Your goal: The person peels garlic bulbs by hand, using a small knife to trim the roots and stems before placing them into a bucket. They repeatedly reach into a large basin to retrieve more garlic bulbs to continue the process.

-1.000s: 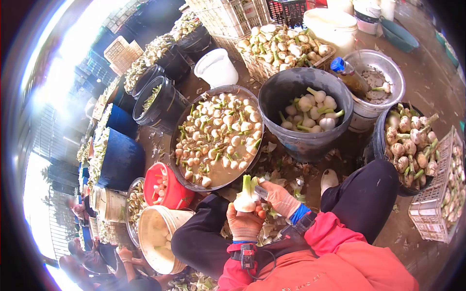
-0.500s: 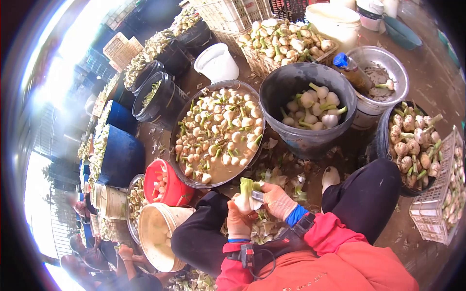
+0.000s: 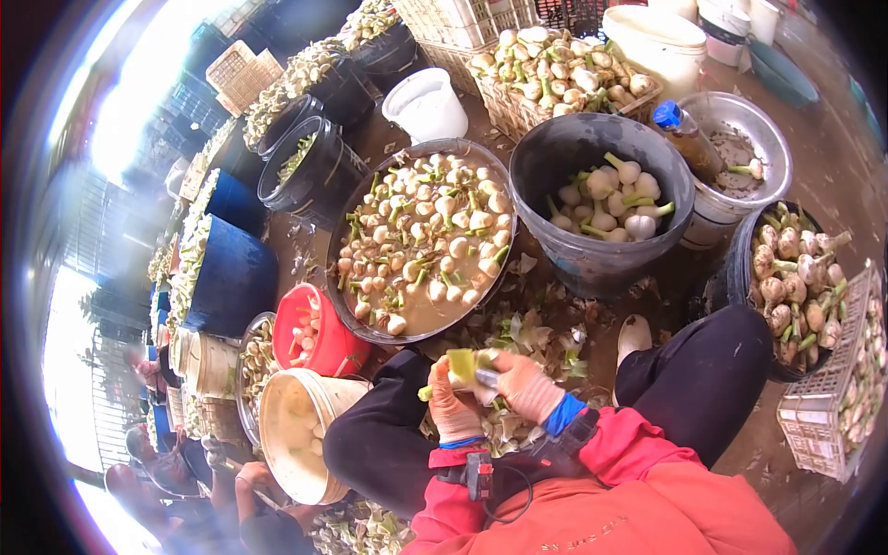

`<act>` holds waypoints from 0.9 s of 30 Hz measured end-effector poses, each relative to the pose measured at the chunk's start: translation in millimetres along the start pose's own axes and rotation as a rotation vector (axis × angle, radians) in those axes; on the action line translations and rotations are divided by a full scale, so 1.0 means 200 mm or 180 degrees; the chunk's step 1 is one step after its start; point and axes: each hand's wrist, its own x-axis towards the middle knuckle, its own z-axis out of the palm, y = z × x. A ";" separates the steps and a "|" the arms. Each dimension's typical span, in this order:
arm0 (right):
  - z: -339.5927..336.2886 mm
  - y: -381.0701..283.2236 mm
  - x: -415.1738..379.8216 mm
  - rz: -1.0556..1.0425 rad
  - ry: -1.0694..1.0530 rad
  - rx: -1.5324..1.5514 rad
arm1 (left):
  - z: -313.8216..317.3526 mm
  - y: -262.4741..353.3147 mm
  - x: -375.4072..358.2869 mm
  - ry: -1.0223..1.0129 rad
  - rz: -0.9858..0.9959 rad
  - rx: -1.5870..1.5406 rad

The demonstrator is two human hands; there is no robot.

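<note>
My left hand (image 3: 453, 409) is closed around a garlic bulb (image 3: 483, 394), whose green stem pokes out on the left, past my fingers. A pale green layer of peel (image 3: 462, 363) stands up from the bulb. Close against it, my right hand (image 3: 529, 386) grips a small knife (image 3: 487, 377); only a short bit of its metal shows, and my fingers cover the handle. Both hands are above my lap, over a heap of loose garlic peelings (image 3: 499, 433).
Ahead stands a wide basin (image 3: 340, 301) of garlic in murky water, beside a black bucket (image 3: 592, 264) holding peeled bulbs. A red tub (image 3: 347, 347) and cream bucket (image 3: 305, 393) are left. Unpeeled garlic (image 3: 795, 268) fills a right-hand bucket. Other people (image 3: 199, 472) sit lower left.
The garlic has turned in my left hand: its stem pointed up before and now points left. A strip of peel now lifts away by the knife.
</note>
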 end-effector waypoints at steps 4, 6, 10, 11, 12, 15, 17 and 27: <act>-0.24 0.10 0.11 0.0338 0.0434 0.2618 | -0.08 0.06 -0.01 0.0014 -0.0135 0.0050; -0.30 0.12 0.14 0.0474 0.0669 0.3004 | -0.12 0.10 -0.02 -0.0133 -0.0227 0.0174; -0.19 0.36 0.14 0.0178 0.0098 -0.1136 | -0.14 0.03 0.01 0.0477 -0.0058 -0.0379; -0.11 0.33 0.10 0.0070 -0.0122 -0.1584 | -0.14 0.02 0.02 0.0487 -0.0053 -0.0391; -0.03 0.26 0.08 0.0287 -0.0163 -0.1440 | -0.12 0.00 0.02 0.0641 -0.0010 -0.0103; 0.06 0.06 0.03 0.0702 0.0079 -0.1598 | -0.10 -0.08 0.01 0.0873 0.0196 0.0416; 0.07 0.03 0.01 0.0317 0.0386 -0.1727 | -0.08 -0.09 0.00 0.0874 0.0160 0.0390; -0.06 0.06 0.05 0.0284 -0.0563 -0.1552 | -0.12 -0.04 0.00 0.0998 0.0122 0.0116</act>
